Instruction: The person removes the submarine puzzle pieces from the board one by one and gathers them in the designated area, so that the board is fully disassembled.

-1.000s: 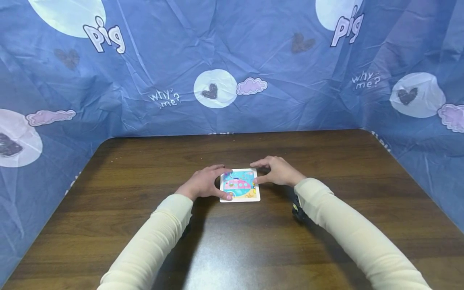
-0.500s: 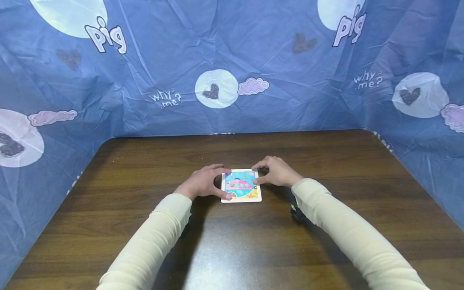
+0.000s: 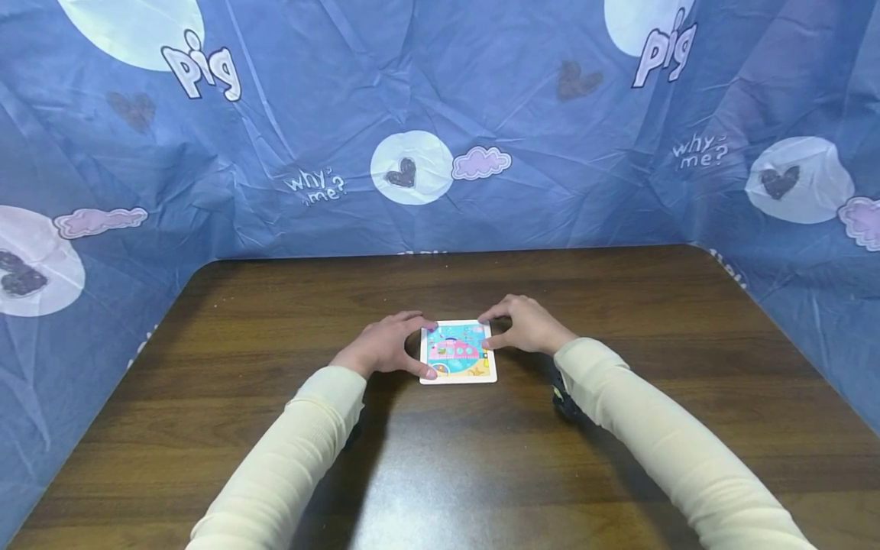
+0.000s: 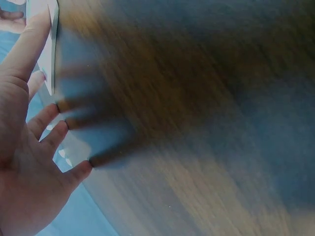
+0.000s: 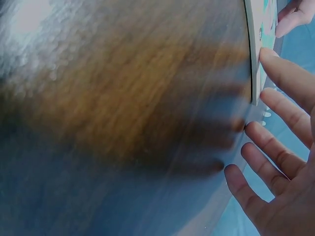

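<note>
A flat square picture board (image 3: 454,363) with a white border lies on the brown wooden table (image 3: 440,443), printed with a pink submarine in blue water. My left hand (image 3: 385,345) is at its left side, thumb on the near left corner and index finger at the far left corner. At the right side, my right hand (image 3: 532,327) has its thumb over the right border and its index finger by the far right corner. Both wrist views show the board's thick pale edge (image 5: 254,64) and the other fingers (image 4: 55,135) spread with tips down at the table.
A blue printed cloth (image 3: 275,114) with clouds, hearts and lettering hangs behind the table and along both sides. The table's far edge (image 3: 550,250) has rounded corners. A dark strap (image 3: 565,403) sits under the right sleeve.
My left thumb has slid slightly left, from the picture toward the board's near left corner. The right fingers have shifted slightly at the far right corner. The board stays in place.
</note>
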Demonstrator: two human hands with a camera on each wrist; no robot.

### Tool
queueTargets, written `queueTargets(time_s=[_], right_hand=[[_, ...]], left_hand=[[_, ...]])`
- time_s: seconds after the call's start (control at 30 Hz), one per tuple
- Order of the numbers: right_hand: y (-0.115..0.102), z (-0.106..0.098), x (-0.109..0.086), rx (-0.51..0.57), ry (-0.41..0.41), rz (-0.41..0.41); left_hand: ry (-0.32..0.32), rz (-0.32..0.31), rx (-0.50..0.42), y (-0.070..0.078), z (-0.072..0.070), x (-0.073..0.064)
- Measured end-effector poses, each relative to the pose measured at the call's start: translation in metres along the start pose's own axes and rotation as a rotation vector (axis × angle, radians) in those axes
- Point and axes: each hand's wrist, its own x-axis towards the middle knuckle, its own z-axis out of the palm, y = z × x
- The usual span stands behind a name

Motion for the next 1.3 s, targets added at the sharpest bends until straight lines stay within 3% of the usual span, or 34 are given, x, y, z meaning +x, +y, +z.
queueTargets(time_s=[0.47, 0.8, 1.3], right_hand=[[-0.0002, -0.0003, -0.0014, -0.008, -0.015, 0.029], [-0.0005, -0.0004, -0.0021, -0.026, 0.001, 0.027], [-0.0022, -0.0011, -0.0012, -0.036, 0.013, 0.007]], left_hand=[[-0.01, -0.021, -0.065, -0.002, -0.0021, -0.0001], [0.045, -0.033, -0.035, -0.0012, 0.0014, 0.0031], [0.013, -0.012, 0.012, -0.0009, -0.0012, 0.0009]])
